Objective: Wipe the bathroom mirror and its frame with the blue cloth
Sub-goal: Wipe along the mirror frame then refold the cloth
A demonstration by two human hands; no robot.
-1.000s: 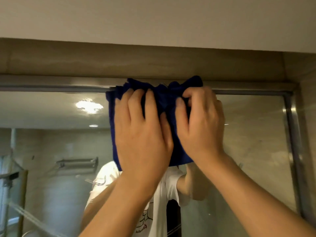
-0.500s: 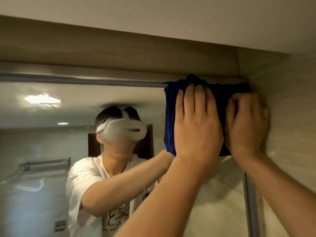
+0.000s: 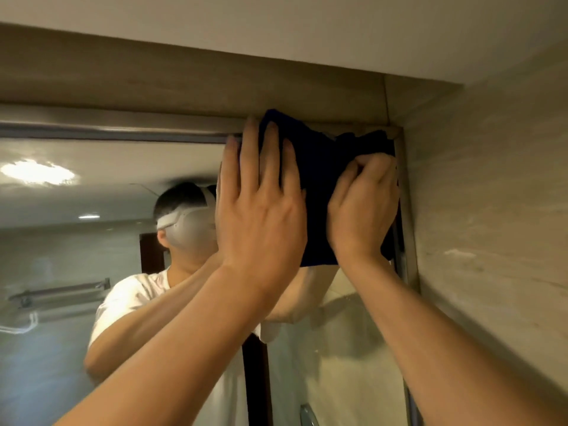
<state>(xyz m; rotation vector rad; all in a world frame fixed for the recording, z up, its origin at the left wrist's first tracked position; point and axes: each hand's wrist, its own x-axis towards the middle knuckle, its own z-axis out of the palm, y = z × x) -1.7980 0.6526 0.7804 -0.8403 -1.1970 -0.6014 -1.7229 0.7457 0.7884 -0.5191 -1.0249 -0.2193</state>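
Note:
The dark blue cloth (image 3: 319, 167) is spread against the top right corner of the mirror (image 3: 92, 186), overlapping its metal frame (image 3: 116, 133). My left hand (image 3: 261, 207) lies flat on the cloth's left part, fingers straight and reaching up onto the top frame rail. My right hand (image 3: 362, 204) has its fingers curled into the cloth's right part, bunching it beside the frame's right upright (image 3: 407, 216). The cloth's lower edge hangs below both hands.
A tiled side wall (image 3: 491, 226) meets the mirror directly at the right. A tiled band (image 3: 184, 84) and the ceiling run just above the frame. The mirror reflects a person in a white shirt and a towel rail (image 3: 61, 290).
Both hands and the cloth have travelled right along the top frame rail from mid-mirror into the top right corner. My right hand's fingers have curled tighter into the cloth.

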